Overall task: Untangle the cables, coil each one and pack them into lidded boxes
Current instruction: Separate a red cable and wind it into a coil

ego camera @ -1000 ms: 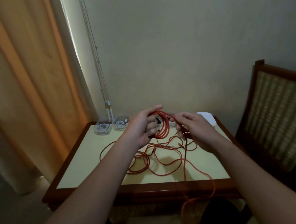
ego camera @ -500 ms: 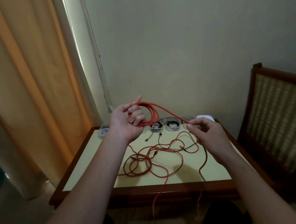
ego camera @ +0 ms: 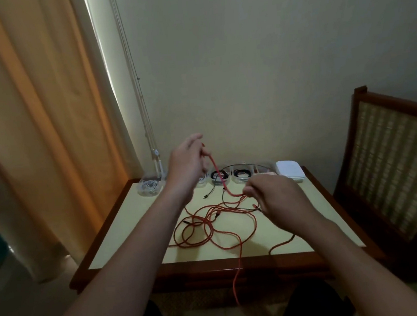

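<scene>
**While one red cable is strung between both hands, the rest sprawls on the desk**

Since the shot is blurry around the raised hand, take the finger details loosely. The left hand (ego camera: pixel 186 166) is up above the back of the desk (ego camera: pixel 138 231) with its fingers curled, and the red cable (ego camera: pixel 210 230) rises straight into them, so it looks gripped there. From that hand a single strand slants down to the right hand (ego camera: pixel 276 198), which sits lower, just over the desk, fingers bent in and pinching the same strand at the tips.

Most of the red cable isn't coiled at all. It lies in loose overlapping loops on the middle of the desk, between the two forearms, and one strand drops over the front edge and hangs down.

A thin black cable (ego camera: pixel 209 193) with a small plug lies on the desk behind the loops, partly mixed in with them.

Along the back edge, by the wall:
- clear box (ego camera: pixel 149 188) at the left corner, pale cable inside
- black-coil box (ego camera: pixel 219 177), right behind the slanting strand
- second black-coil box (ego camera: pixel 242 175), just beside it
- white container (ego camera: pixel 289 171) at the right corner, can't tell what's inside

Wooden chair (ego camera: pixel 396 162) with a woven back stands right of the desk, and an orange curtain (ego camera: pixel 36 128) hangs on the left.
</scene>
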A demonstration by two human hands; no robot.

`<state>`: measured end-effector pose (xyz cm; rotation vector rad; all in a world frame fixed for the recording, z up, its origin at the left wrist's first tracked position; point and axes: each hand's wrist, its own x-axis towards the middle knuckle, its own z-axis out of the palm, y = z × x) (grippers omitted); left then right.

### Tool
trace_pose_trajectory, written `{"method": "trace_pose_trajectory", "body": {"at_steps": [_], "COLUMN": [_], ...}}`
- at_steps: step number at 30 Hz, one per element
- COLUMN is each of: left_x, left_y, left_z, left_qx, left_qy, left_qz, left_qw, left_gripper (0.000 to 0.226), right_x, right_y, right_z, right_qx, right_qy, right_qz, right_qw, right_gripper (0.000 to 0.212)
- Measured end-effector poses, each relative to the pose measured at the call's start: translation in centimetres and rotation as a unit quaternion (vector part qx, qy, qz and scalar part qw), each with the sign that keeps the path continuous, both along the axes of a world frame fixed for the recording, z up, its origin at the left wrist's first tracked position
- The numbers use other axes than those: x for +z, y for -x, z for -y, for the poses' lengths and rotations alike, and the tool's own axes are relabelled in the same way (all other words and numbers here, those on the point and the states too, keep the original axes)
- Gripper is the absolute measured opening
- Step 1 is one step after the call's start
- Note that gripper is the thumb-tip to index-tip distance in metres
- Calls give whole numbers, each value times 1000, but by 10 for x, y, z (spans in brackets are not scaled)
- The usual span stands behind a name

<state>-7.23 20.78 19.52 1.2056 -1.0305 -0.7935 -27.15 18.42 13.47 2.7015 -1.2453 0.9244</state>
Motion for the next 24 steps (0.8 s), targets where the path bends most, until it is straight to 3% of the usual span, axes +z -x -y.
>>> {"method": "trace_pose_trajectory", "body": {"at_steps": [2, 4, 8, 11, 14, 17, 21, 24], "left_x": [-5, -8, -12, -9, -1, 1, 1, 0], "left_y": [14, 24, 31, 35, 34, 32, 31, 35], "left_z": [-6, -8, -8, -7, -8, -10, -10, -8], "left_qx": [-28, -74, -155, -233, -274, -296, -293, -283], "left_qy": [-2, 0, -15, -31, -43, -36, -33, -37], "left_qz": [89, 84, 19, -147, -254, -285, -311, -303], "left_qw": [996, 994, 988, 961, 926, 911, 904, 909], "left_gripper": [37, 37, 32, 32, 19, 20, 20, 16], "right_x": [8, 19, 36, 40, 41, 39, 45, 43], "right_y": [-8, -11, -14, -20, -27, -31, -33, -36], "right_z": [-5, -3, 0, 1, 2, 0, -7, -6], "right_qx": [39, 40, 28, 14, -31, -63, 16, 2], "right_qy": [17, 42, 62, 36, -11, -75, -205, -192], "right_qz": [34, 82, 171, 265, 318, 313, 370, 347], "right_qw": [999, 995, 983, 964, 948, 945, 906, 918], "right_gripper": [38, 42, 31, 24, 36, 52, 57, 71]}}
